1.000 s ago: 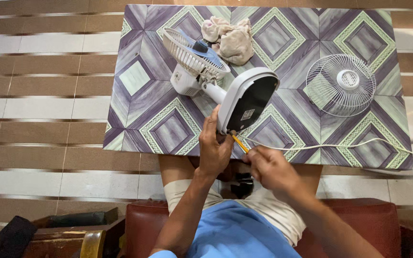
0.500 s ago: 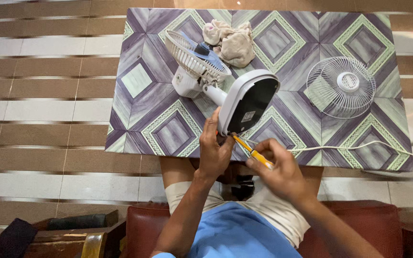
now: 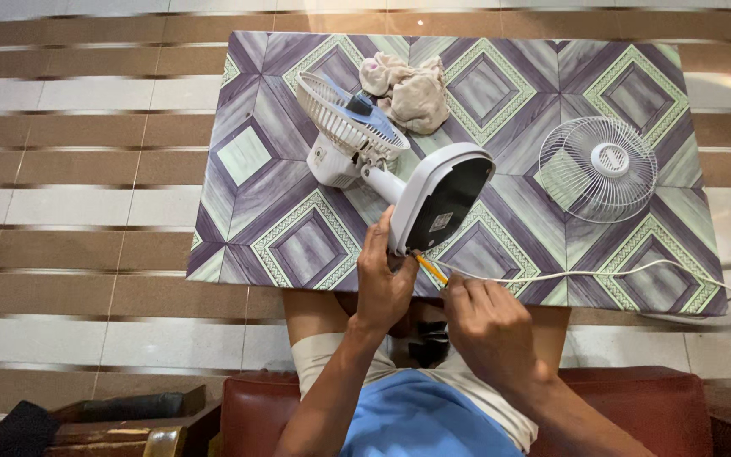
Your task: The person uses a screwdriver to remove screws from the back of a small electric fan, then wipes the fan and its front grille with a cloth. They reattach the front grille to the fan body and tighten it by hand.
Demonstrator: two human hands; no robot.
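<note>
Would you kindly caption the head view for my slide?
Left hand steadies a tipped fan's base while right hand works a screwdriver at its edge.

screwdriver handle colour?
Yellow-orange; the screwdriver in the right hand shows in the head view, at the fan base.

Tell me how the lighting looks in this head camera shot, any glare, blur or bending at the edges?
Head view: even daylight, soft shadows; glare streaks on the glossy floor tiles along the top edge. Mild wide-angle bowing curves the table edges. The fan, left hand and right hand with the screwdriver are sharp, no motion blur.
</note>
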